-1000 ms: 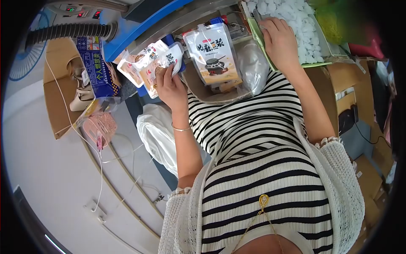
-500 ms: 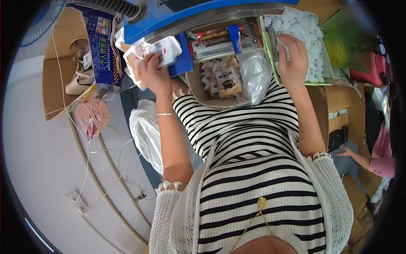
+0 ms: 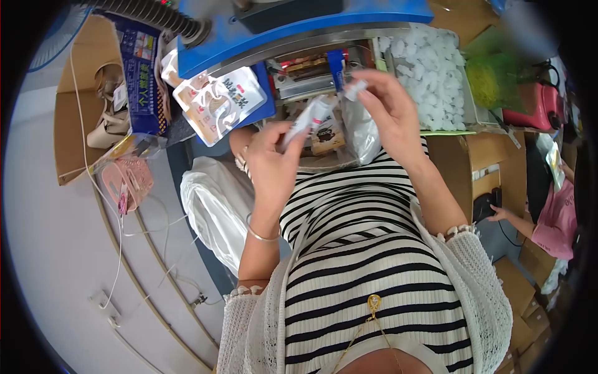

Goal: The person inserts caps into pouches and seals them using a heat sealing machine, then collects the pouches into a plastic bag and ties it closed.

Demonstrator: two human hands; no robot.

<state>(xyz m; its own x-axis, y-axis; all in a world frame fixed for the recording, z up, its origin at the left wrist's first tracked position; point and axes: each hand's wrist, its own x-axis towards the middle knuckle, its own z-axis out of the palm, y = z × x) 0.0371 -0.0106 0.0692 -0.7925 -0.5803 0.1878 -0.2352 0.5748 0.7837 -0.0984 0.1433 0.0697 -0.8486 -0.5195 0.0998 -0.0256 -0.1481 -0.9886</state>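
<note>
My left hand (image 3: pixel 277 153) is closed around a white printed pouch (image 3: pixel 306 121), turned nearly edge-on and slightly blurred, above the carton in my lap. Between the thumb and fingers of my right hand (image 3: pixel 391 118) is a small white piece (image 3: pixel 355 91), held a little right of the pouch. It resembles the small white pieces (image 3: pixel 430 81) heaped in the box on the right; their exact kind is too small to tell. Below both hands, the lap carton contains printed packets (image 3: pixel 327 134) and a clear plastic bag (image 3: pixel 361 128).
Flat printed pouches (image 3: pixel 224 100) lie on a blue tray (image 3: pixel 269 109) at left. A blue machine (image 3: pixel 299 28) with a metal edge spans the front. Cardboard boxes (image 3: pixel 75 106) stand at far left. Another person's hand (image 3: pixel 498 214) is at far right.
My left hand has left the pouch stack and come right with a pouch. My right hand has moved left out of the white pieces' box, holding one piece.
</note>
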